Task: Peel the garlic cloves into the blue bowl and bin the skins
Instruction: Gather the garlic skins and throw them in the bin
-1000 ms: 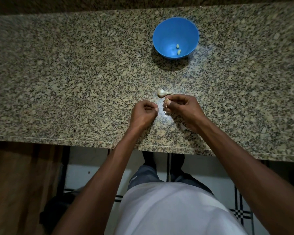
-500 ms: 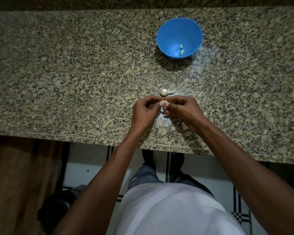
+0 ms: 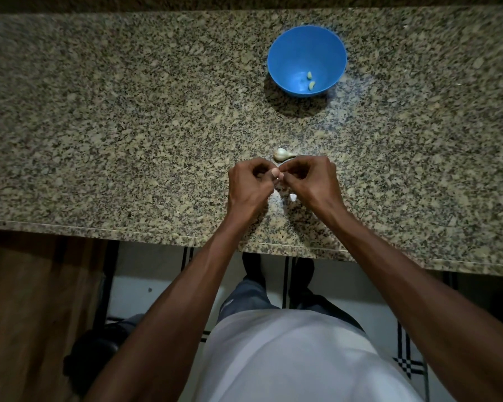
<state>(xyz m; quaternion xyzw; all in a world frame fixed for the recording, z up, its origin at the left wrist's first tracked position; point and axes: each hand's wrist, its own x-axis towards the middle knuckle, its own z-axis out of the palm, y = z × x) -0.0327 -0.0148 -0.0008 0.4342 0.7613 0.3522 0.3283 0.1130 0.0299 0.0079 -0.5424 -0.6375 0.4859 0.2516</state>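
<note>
The blue bowl point(image 3: 306, 47) stands on the granite counter point(image 3: 99, 111) and holds two peeled, pale yellow-green cloves point(image 3: 310, 80) lying close together near its bottom. Nearer the person than the bowl, an unpeeled garlic clove point(image 3: 282, 154), whitish with a thin tail, lies on the counter. Just beyond it from the bowl, the left hand point(image 3: 249, 187) and right hand point(image 3: 312, 181) meet above the counter, knuckles up, fingers curled, their fingertips pinching one small pale clove point(image 3: 277, 174) between them. A white scrap of skin point(image 3: 293, 197) lies under the right hand.
</note>
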